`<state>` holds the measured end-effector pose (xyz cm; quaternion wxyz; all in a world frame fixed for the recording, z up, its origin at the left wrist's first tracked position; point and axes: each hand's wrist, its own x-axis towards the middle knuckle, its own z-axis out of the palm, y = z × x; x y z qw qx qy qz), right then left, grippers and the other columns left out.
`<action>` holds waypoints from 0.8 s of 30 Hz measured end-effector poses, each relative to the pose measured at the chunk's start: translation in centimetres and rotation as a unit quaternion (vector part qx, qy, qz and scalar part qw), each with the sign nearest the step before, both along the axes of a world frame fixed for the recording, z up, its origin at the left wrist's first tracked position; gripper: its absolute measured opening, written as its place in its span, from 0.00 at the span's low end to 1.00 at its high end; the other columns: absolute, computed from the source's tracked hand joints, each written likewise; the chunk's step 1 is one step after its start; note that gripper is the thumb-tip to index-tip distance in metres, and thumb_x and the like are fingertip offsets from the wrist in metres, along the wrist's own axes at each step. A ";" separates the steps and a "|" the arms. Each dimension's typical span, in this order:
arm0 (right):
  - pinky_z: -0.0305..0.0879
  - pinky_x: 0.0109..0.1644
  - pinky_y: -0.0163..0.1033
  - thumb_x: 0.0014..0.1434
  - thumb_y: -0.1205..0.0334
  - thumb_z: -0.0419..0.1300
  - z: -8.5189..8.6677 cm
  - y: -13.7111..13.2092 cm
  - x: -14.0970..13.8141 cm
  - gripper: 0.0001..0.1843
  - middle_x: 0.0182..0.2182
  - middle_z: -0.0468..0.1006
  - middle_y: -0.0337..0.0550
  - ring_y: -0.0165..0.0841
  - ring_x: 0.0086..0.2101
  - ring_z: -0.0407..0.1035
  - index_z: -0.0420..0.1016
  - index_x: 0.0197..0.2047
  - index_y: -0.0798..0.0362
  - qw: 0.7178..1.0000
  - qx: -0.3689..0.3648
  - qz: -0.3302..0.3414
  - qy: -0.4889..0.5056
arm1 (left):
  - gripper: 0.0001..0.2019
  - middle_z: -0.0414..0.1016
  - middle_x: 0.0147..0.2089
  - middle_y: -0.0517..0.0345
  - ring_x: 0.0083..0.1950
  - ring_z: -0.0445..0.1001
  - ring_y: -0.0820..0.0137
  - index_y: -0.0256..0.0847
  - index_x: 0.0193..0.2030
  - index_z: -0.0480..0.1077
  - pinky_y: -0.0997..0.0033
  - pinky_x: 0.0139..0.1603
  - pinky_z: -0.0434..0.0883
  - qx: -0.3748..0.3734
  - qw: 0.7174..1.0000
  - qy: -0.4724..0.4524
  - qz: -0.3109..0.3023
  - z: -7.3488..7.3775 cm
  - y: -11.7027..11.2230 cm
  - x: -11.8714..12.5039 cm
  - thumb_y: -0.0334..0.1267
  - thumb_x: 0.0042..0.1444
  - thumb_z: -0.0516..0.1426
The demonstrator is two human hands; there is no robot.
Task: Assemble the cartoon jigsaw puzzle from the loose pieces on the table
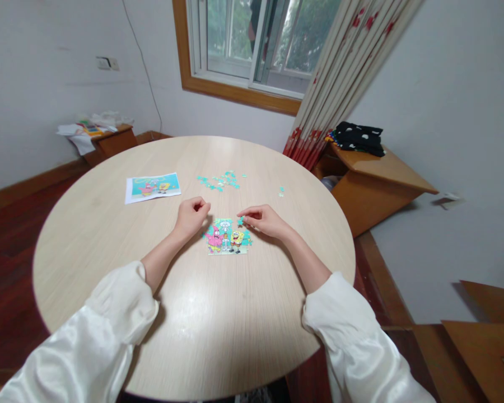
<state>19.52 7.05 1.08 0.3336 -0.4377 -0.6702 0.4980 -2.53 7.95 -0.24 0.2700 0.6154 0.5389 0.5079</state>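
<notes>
A partly assembled jigsaw puzzle (224, 239) lies on the round table, showing a pink starfish, a pale figure in the middle and a yellow square character. Its upper right edge is uneven. My right hand (266, 220) pinches a teal puzzle piece (241, 221) between thumb and fingers at that upper right corner. Whether the piece touches the puzzle, I cannot tell. Just beyond the puzzle's upper left corner, my left hand (192, 217) rests with fingers curled closed, and nothing shows in it.
Loose puzzle pieces (222, 181) are scattered behind the hands, with a few more pieces (281, 191) to the right. A printed reference picture (153, 187) lies at the left on the pale round table (185, 319). Wooden stools (373, 173) stand beyond it, one bearing dark cloth (359, 138).
</notes>
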 end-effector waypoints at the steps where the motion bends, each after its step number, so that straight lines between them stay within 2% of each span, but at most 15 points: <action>1: 0.64 0.33 0.35 0.47 0.64 0.63 -0.1 0.0 0.0 0.10 0.24 0.76 0.40 0.26 0.24 0.68 0.76 0.34 0.58 1.000 -0.006 -0.005 0.008 | 0.13 0.54 0.15 0.67 0.21 0.53 0.77 0.39 0.14 0.56 0.75 0.25 0.52 0.000 1.000 -0.001 0.000 0.0 0.0 0.0 0.35 0.45 0.53; 8: 0.63 0.29 0.33 0.44 0.60 0.67 -0.1 0.0 -0.3 0.12 0.22 0.75 0.39 0.28 0.25 0.71 0.69 0.28 0.56 0.998 -0.024 -0.036 0.047 | 0.12 0.54 0.15 0.68 0.21 0.53 0.77 0.39 0.14 0.57 0.75 0.25 0.53 -0.002 1.000 -0.005 0.000 0.0 -0.1 0.0 0.34 0.45 0.53; 14: 0.67 0.34 0.36 0.49 0.64 0.63 0.3 -0.1 -0.2 0.14 0.21 0.73 0.34 0.26 0.23 0.69 0.74 0.41 0.56 0.998 0.002 -0.018 0.061 | 0.12 0.54 0.15 0.67 0.21 0.54 0.77 0.39 0.15 0.57 0.75 0.25 0.53 -0.001 1.000 -0.004 0.000 0.0 0.0 0.0 0.33 0.46 0.53; 19: 0.68 0.35 0.37 0.50 0.64 0.63 0.1 -0.1 -0.4 0.08 0.22 0.75 0.37 0.28 0.25 0.72 0.72 0.35 0.56 0.998 -0.017 -0.021 0.064 | 0.13 0.54 0.15 0.68 0.21 0.53 0.77 0.39 0.14 0.56 0.75 0.25 0.53 0.002 1.000 -0.005 0.000 0.1 -0.1 0.0 0.33 0.45 0.54; 24: 0.70 0.39 0.41 0.48 0.58 0.66 0.1 -0.3 -0.7 0.13 0.24 0.78 0.40 0.32 0.30 0.75 0.68 0.34 0.54 0.994 -0.032 -0.032 0.097 | 0.12 0.54 0.15 0.68 0.21 0.53 0.77 0.39 0.15 0.57 0.75 0.25 0.53 -0.001 1.000 -0.008 -0.002 0.0 0.0 0.0 0.34 0.46 0.53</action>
